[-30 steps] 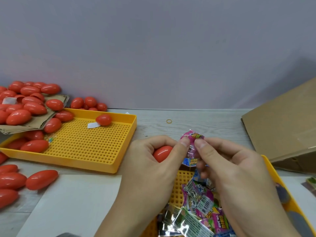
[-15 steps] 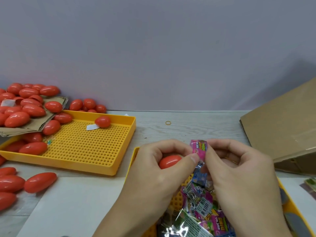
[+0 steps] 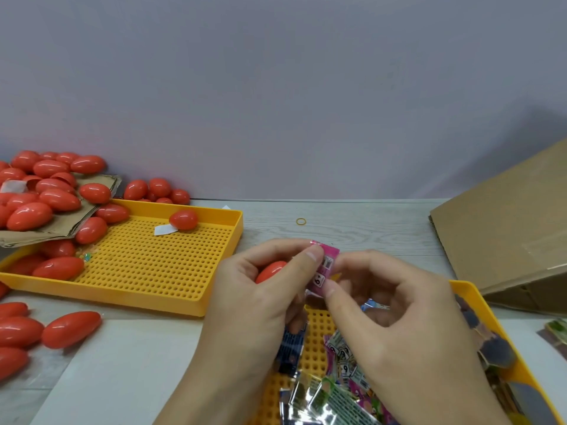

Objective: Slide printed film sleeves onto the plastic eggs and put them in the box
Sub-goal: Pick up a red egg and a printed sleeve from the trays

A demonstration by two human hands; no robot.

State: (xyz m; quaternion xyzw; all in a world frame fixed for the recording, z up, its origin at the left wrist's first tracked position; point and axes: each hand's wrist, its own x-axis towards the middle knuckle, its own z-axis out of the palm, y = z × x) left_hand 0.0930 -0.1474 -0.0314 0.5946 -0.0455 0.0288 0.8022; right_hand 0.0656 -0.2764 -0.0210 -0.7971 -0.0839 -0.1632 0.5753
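Observation:
My left hand [image 3: 254,299] cups a red plastic egg [image 3: 270,270] in its palm, and its thumb and forefinger pinch the top of a pink printed film sleeve [image 3: 324,265]. My right hand [image 3: 399,320] pinches the same sleeve at its lower edge with thumb and forefinger. Both hands hover over a yellow perforated tray [image 3: 319,326] that holds a heap of loose printed sleeves [image 3: 337,394]. The brown cardboard box [image 3: 503,234] stands at the right; its inside is hidden.
A second yellow perforated tray [image 3: 147,265] lies at the left with a few red eggs in it. Several more eggs [image 3: 46,191] pile on torn cardboard behind it and lie loose at the left edge [image 3: 70,328]. A small rubber band [image 3: 301,221] lies on the table.
The sleeve has turned in my fingers and now shows a pink panel. My right hand shifted its pinch to the sleeve's lower edge. The egg stays in my left palm.

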